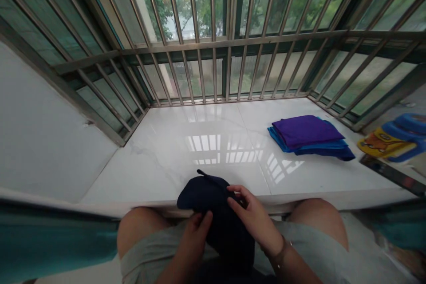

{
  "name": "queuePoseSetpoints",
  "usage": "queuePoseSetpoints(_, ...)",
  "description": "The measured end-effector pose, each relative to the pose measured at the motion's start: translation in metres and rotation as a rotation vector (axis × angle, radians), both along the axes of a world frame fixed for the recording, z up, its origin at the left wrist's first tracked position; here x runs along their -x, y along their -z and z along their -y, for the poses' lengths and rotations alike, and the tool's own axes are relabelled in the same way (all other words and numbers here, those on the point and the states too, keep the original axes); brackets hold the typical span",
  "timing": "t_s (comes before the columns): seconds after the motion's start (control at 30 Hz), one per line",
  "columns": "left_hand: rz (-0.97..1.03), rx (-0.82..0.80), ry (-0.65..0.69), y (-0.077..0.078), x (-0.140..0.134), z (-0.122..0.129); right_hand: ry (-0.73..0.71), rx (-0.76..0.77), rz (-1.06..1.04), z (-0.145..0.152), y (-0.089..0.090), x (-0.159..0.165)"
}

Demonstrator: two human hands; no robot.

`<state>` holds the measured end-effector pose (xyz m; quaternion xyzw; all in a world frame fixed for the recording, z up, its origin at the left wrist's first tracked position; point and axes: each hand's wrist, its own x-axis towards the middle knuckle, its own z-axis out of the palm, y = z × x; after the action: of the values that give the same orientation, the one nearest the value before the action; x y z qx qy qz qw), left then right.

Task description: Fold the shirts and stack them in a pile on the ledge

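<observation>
Grey shorts (159, 253), dark wristband (281, 250).

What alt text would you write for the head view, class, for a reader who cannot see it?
A seated person's left hand and right hand grip a dark navy cloth at the edge of a glossy white windowsill. Folded purple and blue cloths are stacked at the sill's right, before a barred window with trees outside.

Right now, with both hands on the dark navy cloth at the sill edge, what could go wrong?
1. The dark navy cloth lies half over the white glossy sill edge; it may slide onto the lap if the left hand and right hand loosen.
2. A wide sweep could disturb the folded purple and blue cloth stack.
</observation>
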<state>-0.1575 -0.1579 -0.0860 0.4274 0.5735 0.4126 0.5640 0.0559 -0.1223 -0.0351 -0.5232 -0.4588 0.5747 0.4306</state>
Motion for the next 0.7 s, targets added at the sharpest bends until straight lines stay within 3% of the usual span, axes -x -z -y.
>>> queuePoseSetpoints(0.07, -0.037, -0.007, 0.059, -0.020, 0.004, 0.002, -0.035, -0.072, 0.213, -0.002, 0.009, 0.000)
queuePoseSetpoints(0.13, -0.088, -0.063, 0.099, -0.035, 0.008, 0.005, -0.114, -0.079, 0.289, 0.001, 0.014, 0.001)
queuePoseSetpoints(0.2, -0.154, -0.111, 0.110, -0.041, 0.012, 0.010, -0.212, -0.054, 0.261, 0.006, 0.012, 0.003)
queuePoseSetpoints(0.3, -0.238, -0.148, 0.150, -0.037, 0.018, 0.018, -0.337, -0.048, 0.148, 0.011, 0.000, 0.006)
queuePoseSetpoints(0.4, -0.246, -0.143, 0.188, -0.037, 0.026, 0.021, -0.362, -0.047, 0.078, 0.007, -0.008, 0.007)
queuePoseSetpoints(0.53, -0.265, -0.216, 0.157, -0.057, 0.041, 0.012, -0.273, -0.010, 0.026, 0.000, -0.011, 0.004)
queuePoseSetpoints(0.7, -0.338, -0.273, 0.331, -0.079, 0.047, 0.009, -0.373, -0.075, 0.032, 0.003, -0.021, 0.006)
